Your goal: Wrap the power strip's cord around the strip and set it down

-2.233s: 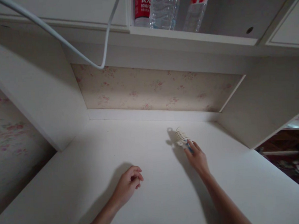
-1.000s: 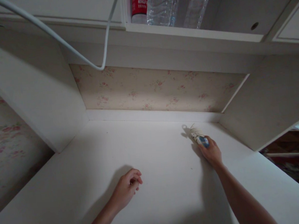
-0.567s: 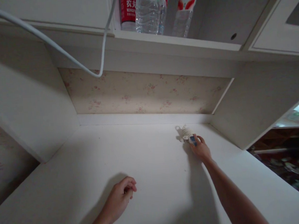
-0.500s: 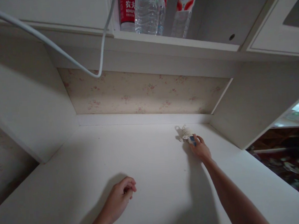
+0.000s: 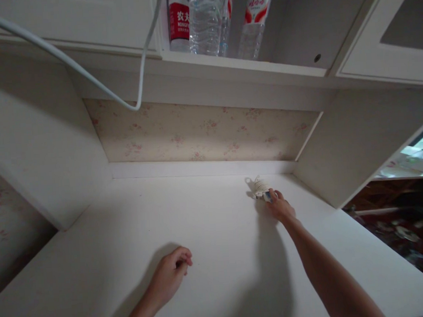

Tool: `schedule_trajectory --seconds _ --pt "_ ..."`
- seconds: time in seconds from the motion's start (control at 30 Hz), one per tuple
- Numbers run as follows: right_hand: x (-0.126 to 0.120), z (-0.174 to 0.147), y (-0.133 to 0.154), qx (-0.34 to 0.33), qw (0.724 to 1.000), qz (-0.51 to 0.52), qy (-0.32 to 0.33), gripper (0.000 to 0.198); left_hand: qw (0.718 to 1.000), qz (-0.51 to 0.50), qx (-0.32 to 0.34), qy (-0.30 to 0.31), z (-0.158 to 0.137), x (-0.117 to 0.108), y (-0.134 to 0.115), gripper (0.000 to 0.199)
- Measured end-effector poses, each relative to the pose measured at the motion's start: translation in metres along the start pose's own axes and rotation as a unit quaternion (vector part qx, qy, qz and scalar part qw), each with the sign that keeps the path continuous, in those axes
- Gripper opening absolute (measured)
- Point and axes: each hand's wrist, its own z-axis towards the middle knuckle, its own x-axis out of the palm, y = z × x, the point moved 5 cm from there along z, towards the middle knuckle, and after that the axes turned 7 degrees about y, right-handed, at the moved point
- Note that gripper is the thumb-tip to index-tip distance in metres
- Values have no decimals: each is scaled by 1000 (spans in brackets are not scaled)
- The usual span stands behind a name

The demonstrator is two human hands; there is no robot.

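Observation:
Near the back right of the white desktop (image 5: 147,229), my right hand (image 5: 281,208) is closed on a coiled white cable (image 5: 261,186). A small blue-and-white part of the bundle shows by my fingertips, and a loose loop sticks out at its left. The bundle is at or just above the surface; I cannot tell which. My left hand (image 5: 172,272) hovers low over the front middle of the desktop, fingers loosely curled in. Nothing shows in it, and it is well apart from the cable.
Overhead, a shelf (image 5: 241,63) holds several clear plastic bottles (image 5: 207,27), some with red labels. A thick white cord (image 5: 84,74) hangs at upper left. Side panels (image 5: 368,139) close in the desktop at left and right, with floral wallpaper (image 5: 195,131) behind.
The view has tilted and shifted slightly, so the shelf sits lower in it. My right hand stays on the cable; my left hand has curled a little more.

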Motion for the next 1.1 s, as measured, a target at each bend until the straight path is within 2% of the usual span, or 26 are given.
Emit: schedule_trajectory --seconds 0.2,0.43,0.63,0.87,1.1 --pt "1 -1 1 18 1000 -7 15 63 999 26 15 -24 3 -1 4 21" --pt "0 -3 5 25 1000 -15 12 65 994 78 48 -67 -1 -2 -3 15" --pt "-8 -11 15 1 999 -26 -23 63 992 86 53 -73 -1 -3 -6 15" --pt "-14 -13 22 -17 998 -32 -45 50 992 82 55 -75 0 -3 -4 15" --pt "-14 -11 21 -11 998 -25 -63 51 993 78 45 -79 0 -3 -4 14"
